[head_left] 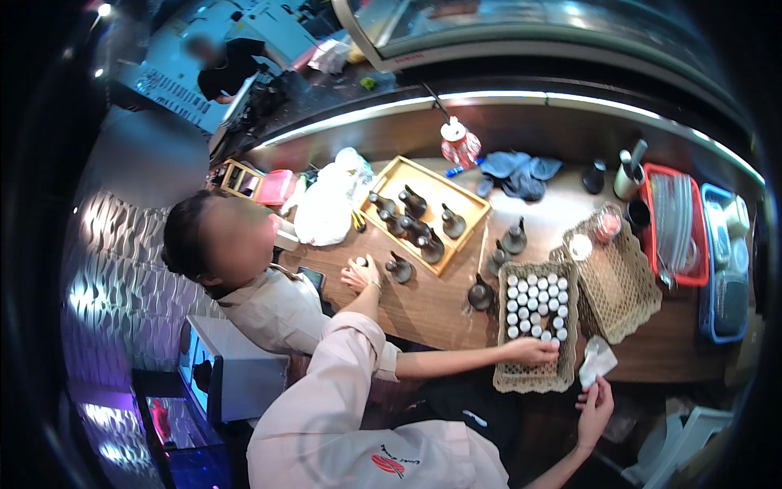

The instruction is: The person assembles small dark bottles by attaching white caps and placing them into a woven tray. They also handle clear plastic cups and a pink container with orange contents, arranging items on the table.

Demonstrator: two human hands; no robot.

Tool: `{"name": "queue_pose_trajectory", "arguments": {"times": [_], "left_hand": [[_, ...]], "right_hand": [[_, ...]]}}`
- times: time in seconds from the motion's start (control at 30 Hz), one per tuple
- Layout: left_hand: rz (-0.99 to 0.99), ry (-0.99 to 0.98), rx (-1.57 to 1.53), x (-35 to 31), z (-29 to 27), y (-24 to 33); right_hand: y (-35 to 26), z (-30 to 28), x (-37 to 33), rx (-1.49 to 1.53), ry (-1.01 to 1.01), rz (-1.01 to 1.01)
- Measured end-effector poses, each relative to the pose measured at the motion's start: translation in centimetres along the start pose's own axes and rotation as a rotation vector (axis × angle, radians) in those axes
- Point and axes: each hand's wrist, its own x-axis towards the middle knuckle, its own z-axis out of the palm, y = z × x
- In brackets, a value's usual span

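Note:
My left hand (pixel 358 275) rests on the wooden table at the left, its fingers curled round a small white-topped thing (pixel 361 262). Just right of it stands a dark, narrow-necked bottle (pixel 399 267). At the lower right my right hand (pixel 597 405) pinches a crumpled white tissue (pixel 599 363), beside a wicker basket (pixel 503 330). Rows of small white-capped containers (pixel 533 295) fill much of that basket. A co-worker's hand (pixel 531 351) reaches under my left arm into the basket's near part and touches a white cap.
A wooden tray (pixel 466 186) holds several dark bottles; more stand beside it. Further right are another woven basket (pixel 623 281), a red bin (pixel 696 244) and a blue bin (pixel 717 326). A blue cloth (pixel 521 174) lies at the back. The co-worker (pixel 273 297) sits close at my left.

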Motion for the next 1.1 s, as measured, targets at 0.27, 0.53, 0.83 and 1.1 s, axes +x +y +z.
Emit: {"name": "queue_pose_trajectory", "arguments": {"times": [0.27, 0.53, 0.83, 1.1], "left_hand": [[0.362, 0.033, 0.008, -0.2, -0.8, -1.5], [0.422, -0.078, -0.008, 1.3, -0.9, -2.2], [0.217, -0.112, -0.165, 2.8, -1.2, -1.6], [0.453, -0.256, -0.469, 2.6, -6.9, 8.0]], "right_hand": [[0.5, 0.5, 1.6, -0.015, -0.023, 0.004], [1.2, 0.6, 2.5, -0.045, -0.041, -0.014], [1.4, 0.5, 2.2, -0.044, -0.037, -0.028], [1.4, 1.1, 2.2, -0.018, -0.062, -0.081]]}}
